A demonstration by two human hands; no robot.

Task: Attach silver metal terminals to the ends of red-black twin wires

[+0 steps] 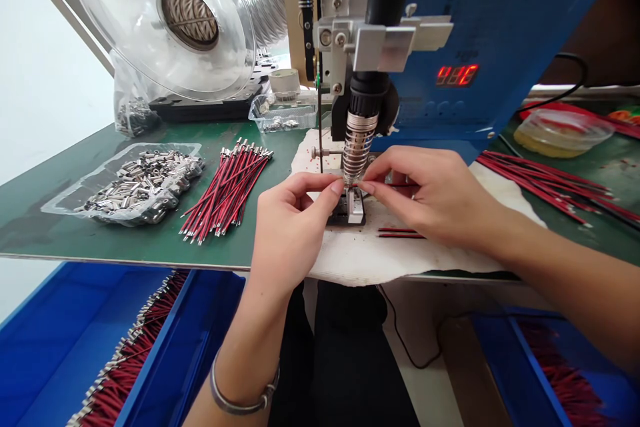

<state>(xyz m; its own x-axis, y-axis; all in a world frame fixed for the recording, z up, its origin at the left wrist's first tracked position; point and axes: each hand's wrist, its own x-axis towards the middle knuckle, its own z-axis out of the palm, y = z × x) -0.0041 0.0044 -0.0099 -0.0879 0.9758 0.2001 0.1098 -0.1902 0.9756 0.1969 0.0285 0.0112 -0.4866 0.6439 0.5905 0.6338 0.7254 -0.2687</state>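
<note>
Under the spring-wrapped soldering head (360, 137), my two hands meet at a small metal fixture (355, 205). My left hand (300, 213) is closed in a pinch at the fixture's left side; what lies between its fingertips is too small to make out. From the right, my right hand (425, 190) pinches a red and black wire, whose end reaches toward the soldering tip. The exact joint is hidden by fingertips and the head. A few more red and black wires (400, 233) lie on the white cloth (360, 260) beneath my right hand.
Left on the green table sit a plastic tray of metal connectors (145, 180) and a bundle of wires with connectors (227, 190). Loose wires (545, 183) lie at right. A blue machine (450, 113) stands behind. Blue bins (150, 360) with wires are below the table edge.
</note>
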